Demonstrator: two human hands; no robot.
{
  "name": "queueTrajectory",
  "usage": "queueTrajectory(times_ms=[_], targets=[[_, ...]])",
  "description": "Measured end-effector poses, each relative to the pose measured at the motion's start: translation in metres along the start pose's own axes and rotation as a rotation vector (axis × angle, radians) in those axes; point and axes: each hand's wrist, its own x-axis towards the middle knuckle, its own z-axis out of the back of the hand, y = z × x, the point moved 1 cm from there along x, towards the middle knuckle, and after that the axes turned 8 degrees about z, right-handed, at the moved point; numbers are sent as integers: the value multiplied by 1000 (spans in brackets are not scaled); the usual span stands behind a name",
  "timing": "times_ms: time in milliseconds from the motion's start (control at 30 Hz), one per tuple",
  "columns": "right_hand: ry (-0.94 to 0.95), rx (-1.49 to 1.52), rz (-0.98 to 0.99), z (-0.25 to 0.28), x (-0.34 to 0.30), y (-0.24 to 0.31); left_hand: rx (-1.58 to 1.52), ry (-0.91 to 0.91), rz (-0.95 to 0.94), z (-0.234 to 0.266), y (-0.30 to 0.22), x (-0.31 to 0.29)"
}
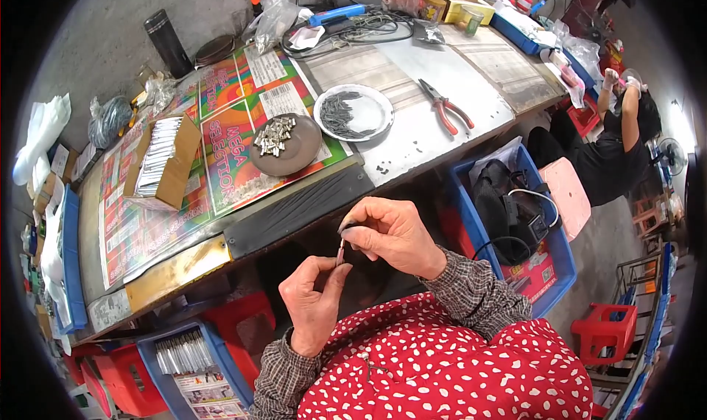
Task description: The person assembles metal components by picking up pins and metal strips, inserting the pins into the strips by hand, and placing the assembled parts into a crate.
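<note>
In front of my lap, just off the table's front edge, my left hand [315, 298] pinches a slim metallic stick [340, 252] upright between thumb and fingers. My right hand [398, 236] is closed at the stick's upper end, its thumb and forefinger pinching a small dark piece [347, 227]. Fingers partly hide where the two meet. Beyond them on the table, a brown round dish [298, 161] holds a heap of small silvery metal fittings [275, 136]. Beside it a white plate [380, 111] carries many thin dark grey strips [345, 115].
Red-handled pliers [448, 109] lie open on the metal tabletop [412, 63]. An open cardboard box [177, 162] of white slips stands at left. Blue bins flank me, one with black items [508, 214], another with silvery sticks [184, 352]. A person [618, 140] sits at far right.
</note>
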Motion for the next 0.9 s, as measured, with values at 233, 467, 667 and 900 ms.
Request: queueTrajectory(times_ms=[233,467,667,900], targets=[[-34,-2,23,-4,-1,-2,7,-4,-12,0,-3,-1],[6,-308,229,-3,-3,5,10,19,-28,2,0,-2],[-56,-302,238,-7,-8,10,-16,37,-24,2,-4,-3],[-107,-86,100,2,-6,6,-16,42,7,3,2,-4]])
